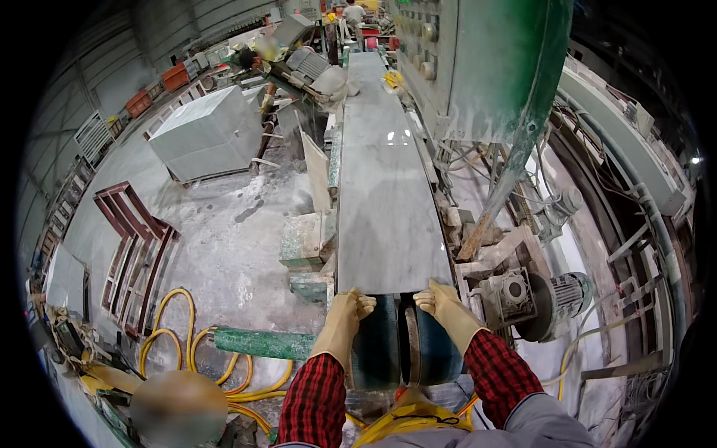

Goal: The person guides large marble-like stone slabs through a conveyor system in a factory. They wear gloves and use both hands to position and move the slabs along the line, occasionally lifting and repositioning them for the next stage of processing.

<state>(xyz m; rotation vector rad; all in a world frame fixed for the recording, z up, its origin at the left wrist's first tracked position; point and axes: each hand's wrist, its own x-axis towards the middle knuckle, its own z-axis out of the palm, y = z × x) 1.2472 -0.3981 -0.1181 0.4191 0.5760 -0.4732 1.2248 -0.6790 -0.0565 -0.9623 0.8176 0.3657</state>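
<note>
Red-checked sleeves [317, 399], gloved hands [346, 319] apart, each clamped on a grey slab [392, 224], at near corners

grips [349, 311] [444, 304] 2 | near slab [392, 231] 1 | blue belts [375, 345] 2

stone slab [388, 224]: smooth, glossy in patches | gloves [340, 321]: matt, rubbery | sleeves [317, 399]: woven cloth | cabinet [485, 93]: painted metal, chalky smears | rack [128, 263]: dull metal | motor [569, 294]: ribbed metal | floor [216, 239]: powdery, matt
</note>
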